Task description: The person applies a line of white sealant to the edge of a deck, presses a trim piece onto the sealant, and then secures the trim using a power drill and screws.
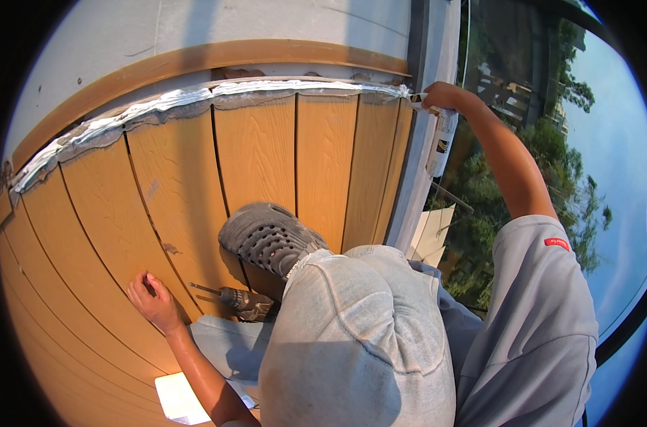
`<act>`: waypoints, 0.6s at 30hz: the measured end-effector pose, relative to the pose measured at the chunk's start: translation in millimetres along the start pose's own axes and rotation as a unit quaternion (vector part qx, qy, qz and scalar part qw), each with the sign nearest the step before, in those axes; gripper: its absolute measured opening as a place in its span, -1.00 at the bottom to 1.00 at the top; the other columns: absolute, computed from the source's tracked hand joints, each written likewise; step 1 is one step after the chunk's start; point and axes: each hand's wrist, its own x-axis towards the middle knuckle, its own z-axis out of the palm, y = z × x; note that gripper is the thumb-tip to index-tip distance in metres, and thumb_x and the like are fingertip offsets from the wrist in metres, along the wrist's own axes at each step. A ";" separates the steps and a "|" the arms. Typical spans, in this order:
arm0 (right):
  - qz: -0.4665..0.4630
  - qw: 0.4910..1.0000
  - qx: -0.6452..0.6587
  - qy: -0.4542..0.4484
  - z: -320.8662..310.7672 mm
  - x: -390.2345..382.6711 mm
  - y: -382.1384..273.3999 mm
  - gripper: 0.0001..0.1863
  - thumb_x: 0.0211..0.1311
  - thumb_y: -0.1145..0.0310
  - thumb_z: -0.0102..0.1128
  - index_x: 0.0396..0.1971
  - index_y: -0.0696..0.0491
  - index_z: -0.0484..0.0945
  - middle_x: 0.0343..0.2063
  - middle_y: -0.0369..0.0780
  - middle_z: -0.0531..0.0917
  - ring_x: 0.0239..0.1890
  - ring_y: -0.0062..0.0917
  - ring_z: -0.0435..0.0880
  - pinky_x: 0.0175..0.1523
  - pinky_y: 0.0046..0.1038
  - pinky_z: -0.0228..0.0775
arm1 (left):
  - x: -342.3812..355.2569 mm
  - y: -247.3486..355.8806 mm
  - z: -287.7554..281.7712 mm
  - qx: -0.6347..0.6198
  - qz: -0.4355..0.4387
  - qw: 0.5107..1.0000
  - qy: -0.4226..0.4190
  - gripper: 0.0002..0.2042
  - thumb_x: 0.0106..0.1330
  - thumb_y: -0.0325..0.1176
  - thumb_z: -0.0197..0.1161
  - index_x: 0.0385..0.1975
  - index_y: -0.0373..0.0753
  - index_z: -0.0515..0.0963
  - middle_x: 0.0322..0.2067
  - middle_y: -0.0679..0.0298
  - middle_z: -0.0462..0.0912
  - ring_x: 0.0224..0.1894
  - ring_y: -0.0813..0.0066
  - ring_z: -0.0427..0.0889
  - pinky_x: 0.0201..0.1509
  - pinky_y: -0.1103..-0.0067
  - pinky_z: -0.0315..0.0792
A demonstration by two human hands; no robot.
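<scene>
Over the far right corner of the plank floor, my right hand [443, 97] grips a white sealant tube [441, 146], whose body hangs below the fingers. Its tip meets the end of a thick, uneven white sealant bead [266, 87], which runs along the planks' far edge. My left hand [154, 299] is low on the left at the wood-grain planks [254, 153], fingers curled inward with a dark gap between them; I see nothing held there. A dark power drill [246, 302] with a long bit lies just right of it.
A brown trim strip [266, 53] follows the pale wall [266, 20] behind the bead. On the right stands a grey frame [417, 142] with glass, trees and sky beyond. My dark clog [266, 238] rests on the planks. A white sheet [181, 398] lies near my left forearm.
</scene>
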 end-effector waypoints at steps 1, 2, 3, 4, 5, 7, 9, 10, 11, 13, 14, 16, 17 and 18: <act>0.001 1.000 0.000 -0.001 3.3 1.1 0.1 -0.56 0.08 0.26 0.36 -0.06 0.21 0.72 -0.13 0.02 0.74 -0.17 -0.15 0.76 -0.07 -0.11 0.58 | 0.2 0.4 -0.1 0.001 0.002 1.000 0.001 -0.88 0.40 -0.57 0.22 -0.12 -0.38 0.54 -0.28 0.07 0.56 -0.20 0.06 0.53 -0.09 0.28 0.45; 0.002 1.000 0.017 0.014 7.5 3.9 0.5 -0.57 0.08 0.26 0.34 -0.07 0.21 0.72 -0.15 0.02 0.74 -0.17 -0.15 0.76 -0.06 -0.13 0.58 | 0.5 0.7 0.0 0.002 0.003 1.000 0.005 -0.88 0.40 -0.56 0.22 -0.12 -0.38 0.54 -0.28 0.07 0.55 -0.20 0.07 0.53 -0.09 0.28 0.45; 0.003 0.999 0.034 0.029 11.3 6.5 1.8 -0.57 0.07 0.27 0.33 -0.08 0.21 0.73 -0.17 0.03 0.75 -0.17 -0.15 0.76 -0.05 -0.15 0.57 | 0.5 0.6 0.3 0.002 0.003 1.000 0.005 -0.88 0.40 -0.56 0.22 -0.12 -0.38 0.54 -0.28 0.07 0.55 -0.20 0.07 0.53 -0.09 0.28 0.45; 0.003 0.999 0.034 0.030 13.7 9.9 3.3 -0.57 0.07 0.27 0.33 -0.08 0.21 0.73 -0.17 0.03 0.75 -0.17 -0.15 0.76 -0.05 -0.15 0.57 | 0.5 0.2 0.8 0.001 0.001 1.000 0.006 -0.88 0.41 -0.56 0.22 -0.12 -0.38 0.54 -0.28 0.07 0.55 -0.20 0.07 0.53 -0.09 0.28 0.45; -0.012 0.999 0.022 0.047 15.8 13.0 1.7 -0.59 0.08 0.27 0.31 -0.10 0.21 0.73 -0.19 0.04 0.75 -0.17 -0.13 0.76 -0.04 -0.15 0.57 | -0.2 -0.4 0.6 0.001 -0.003 1.000 0.007 -0.88 0.41 -0.55 0.22 -0.12 -0.38 0.54 -0.28 0.07 0.55 -0.20 0.07 0.53 -0.09 0.29 0.45; -0.028 0.998 0.011 0.064 16.9 16.9 1.6 -0.60 0.10 0.26 0.29 -0.12 0.22 0.73 -0.21 0.05 0.76 -0.17 -0.10 0.76 -0.04 -0.16 0.57 | 0.0 0.6 0.7 -0.002 -0.006 1.000 0.001 -0.89 0.41 -0.55 0.22 -0.12 -0.38 0.54 -0.29 0.07 0.55 -0.21 0.07 0.53 -0.09 0.29 0.45; -0.043 0.994 -0.078 0.067 16.3 14.1 -11.0 -0.65 0.13 0.29 0.24 -0.16 0.20 0.75 -0.21 0.08 0.76 -0.15 -0.03 0.76 -0.02 -0.16 0.58 | 0.0 0.5 -0.5 -0.002 -0.009 1.000 -0.005 -0.89 0.41 -0.55 0.22 -0.12 -0.38 0.54 -0.29 0.07 0.55 -0.21 0.07 0.52 -0.09 0.29 0.45; -0.043 0.994 -0.078 0.066 17.8 13.2 -16.2 -0.65 0.13 0.29 0.24 -0.16 0.20 0.75 -0.21 0.08 0.76 -0.15 -0.03 0.76 -0.02 -0.16 0.58 | -0.4 0.4 -0.7 -0.001 -0.008 1.000 -0.004 -0.89 0.41 -0.55 0.22 -0.13 -0.38 0.54 -0.29 0.07 0.55 -0.21 0.08 0.52 -0.09 0.29 0.45; -0.056 0.983 -0.160 0.070 18.2 12.3 -20.9 -0.67 0.15 0.32 0.21 -0.17 0.18 0.75 -0.20 0.07 0.76 -0.14 -0.03 0.76 -0.01 -0.14 0.59 | 0.0 0.6 0.0 -0.002 -0.006 1.000 -0.001 -0.89 0.41 -0.55 0.22 -0.13 -0.38 0.54 -0.29 0.07 0.55 -0.22 0.08 0.52 -0.09 0.29 0.44; -0.069 0.965 -0.241 0.073 21.3 9.0 -30.1 -0.69 0.17 0.34 0.19 -0.18 0.17 0.76 -0.20 0.07 0.77 -0.13 -0.02 0.76 -0.01 -0.12 0.60 | 0.8 0.2 0.5 0.001 0.003 1.000 0.006 -0.89 0.41 -0.55 0.22 -0.13 -0.39 0.54 -0.29 0.08 0.54 -0.22 0.09 0.52 -0.10 0.30 0.45; -0.041 0.968 -0.229 0.097 25.3 5.4 -35.4 -0.71 0.18 0.36 0.17 -0.19 0.15 0.76 -0.19 0.04 0.77 -0.13 -0.05 0.77 -0.02 -0.12 0.61 | 0.7 -0.3 0.4 0.005 0.012 1.000 0.013 -0.89 0.41 -0.55 0.22 -0.13 -0.39 0.54 -0.30 0.08 0.54 -0.23 0.09 0.51 -0.10 0.30 0.45; -0.013 0.969 -0.217 0.121 32.7 -1.6 -38.8 -0.72 0.20 0.38 0.15 -0.20 0.12 0.77 -0.18 0.02 0.78 -0.13 -0.08 0.78 -0.03 -0.11 0.62 | -0.3 -0.5 0.2 0.003 0.006 1.000 0.009 -0.89 0.41 -0.55 0.22 -0.13 -0.39 0.54 -0.30 0.07 0.54 -0.23 0.09 0.51 -0.10 0.30 0.45; -0.023 0.958 -0.249 0.141 35.4 -4.2 -39.0 -0.75 0.22 0.38 0.16 -0.23 0.10 0.78 -0.21 -0.02 0.79 -0.15 -0.12 0.79 -0.06 -0.13 0.63 | -0.6 0.3 0.6 -0.001 -0.001 1.000 0.007 -0.89 0.41 -0.55 0.22 -0.13 -0.39 0.54 -0.30 0.07 0.54 -0.22 0.09 0.52 -0.11 0.29 0.45; -0.032 0.945 -0.282 0.161 38.2 -6.9 -39.2 -0.77 0.23 0.39 0.16 -0.26 0.08 0.78 -0.23 -0.06 0.80 -0.17 -0.16 0.80 -0.10 -0.14 0.63 | -0.1 1.1 0.6 -0.001 -0.002 1.000 0.007 -0.89 0.41 -0.55 0.22 -0.13 -0.39 0.54 -0.30 0.07 0.54 -0.22 0.09 0.52 -0.11 0.29 0.45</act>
